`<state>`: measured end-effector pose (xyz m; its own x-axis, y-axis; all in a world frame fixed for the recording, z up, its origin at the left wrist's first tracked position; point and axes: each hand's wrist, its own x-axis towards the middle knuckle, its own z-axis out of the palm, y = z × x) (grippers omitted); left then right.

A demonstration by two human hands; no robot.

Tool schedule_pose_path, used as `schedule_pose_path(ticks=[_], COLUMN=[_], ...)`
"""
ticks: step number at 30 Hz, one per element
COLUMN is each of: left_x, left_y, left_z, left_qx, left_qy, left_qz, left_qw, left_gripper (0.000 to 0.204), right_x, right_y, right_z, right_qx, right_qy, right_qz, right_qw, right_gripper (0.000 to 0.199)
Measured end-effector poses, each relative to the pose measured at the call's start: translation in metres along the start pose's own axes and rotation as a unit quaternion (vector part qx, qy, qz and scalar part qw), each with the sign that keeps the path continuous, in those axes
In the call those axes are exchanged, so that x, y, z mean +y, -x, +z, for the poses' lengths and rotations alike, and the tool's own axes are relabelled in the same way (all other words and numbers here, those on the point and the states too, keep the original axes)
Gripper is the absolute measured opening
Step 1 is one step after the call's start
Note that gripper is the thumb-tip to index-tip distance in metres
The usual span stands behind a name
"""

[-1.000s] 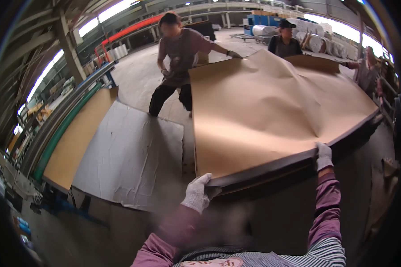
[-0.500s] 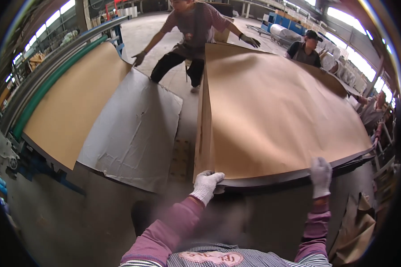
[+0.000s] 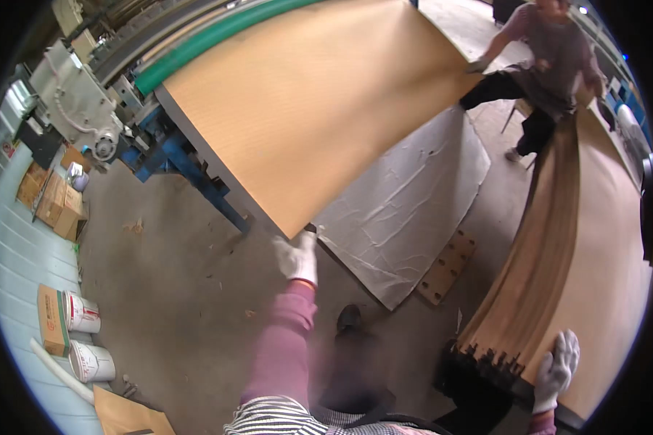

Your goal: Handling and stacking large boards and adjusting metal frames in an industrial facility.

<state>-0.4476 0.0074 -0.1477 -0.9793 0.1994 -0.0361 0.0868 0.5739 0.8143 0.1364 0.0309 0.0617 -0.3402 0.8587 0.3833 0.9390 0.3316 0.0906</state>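
Observation:
My left hand (image 3: 297, 259), in a white knit glove, reaches to the near corner of a broad tan sheet (image 3: 297, 123) that comes off a green roller (image 3: 218, 42). Its thumb stands apart from the fingers, so the hand looks open; whether it touches the corner I cannot tell. At the lower right, my gloved right hand (image 3: 557, 370) lies open, fingers stretched, at the near edge of a thick stack of brown sheets (image 3: 606, 290). Across from me a co-worker (image 3: 551, 58) has one hand by the tan sheet's far corner and the other near the stack.
A wrinkled grey sheet (image 3: 406, 210) lies low beneath the tan one, beside a perforated board (image 3: 446, 268). Blue machine framing (image 3: 196, 174) juts out below the roller. White buckets (image 3: 91, 361) and cardboard boxes (image 3: 59, 203) stand along the left wall.
My view has swung left. My left hand has left the brown stack and moved over to the tan sheet's corner. My right hand stays by the stack's near edge.

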Motion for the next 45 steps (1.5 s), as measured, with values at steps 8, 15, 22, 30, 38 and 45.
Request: schedule_pose_path(ticks=[8,15,22,30,38,45], left_x=[-0.083,0.01,0.188,0.306,0.257,0.223], left_y=[-0.086,0.053,0.173,0.302,0.375,0.405], left_z=[0.016,-0.096,-0.198,-0.242,-0.233,-0.234], left_qx=[-0.199,-0.394,-0.477,-0.485,-0.577,-0.705], left_qy=[0.367,0.315,0.306,0.59,0.37,0.288], left_qz=[-0.153,-0.005,0.063,0.049,0.079,0.008], left_qw=[0.896,0.863,0.822,0.644,0.724,0.649], left_gripper=[0.033,0.032,0.026,0.032,0.027,0.034], right_x=[-0.001,0.001,-0.005,-0.034,-0.115,-0.076], right_y=[-0.003,-0.005,-0.006,0.021,0.047,0.085], right_z=[0.019,0.016,0.0,-0.06,-0.17,-0.083], right_qx=[-0.093,0.023,0.111,0.093,-0.027,0.193], right_qy=[0.058,-0.003,-0.045,-0.514,-0.674,-0.821], right_qz=[0.007,-0.008,0.0,0.133,0.093,0.185], right_qw=[0.994,1.0,0.993,0.842,0.733,0.504], right_gripper=[0.042,0.04,0.034,0.052,0.048,0.02])
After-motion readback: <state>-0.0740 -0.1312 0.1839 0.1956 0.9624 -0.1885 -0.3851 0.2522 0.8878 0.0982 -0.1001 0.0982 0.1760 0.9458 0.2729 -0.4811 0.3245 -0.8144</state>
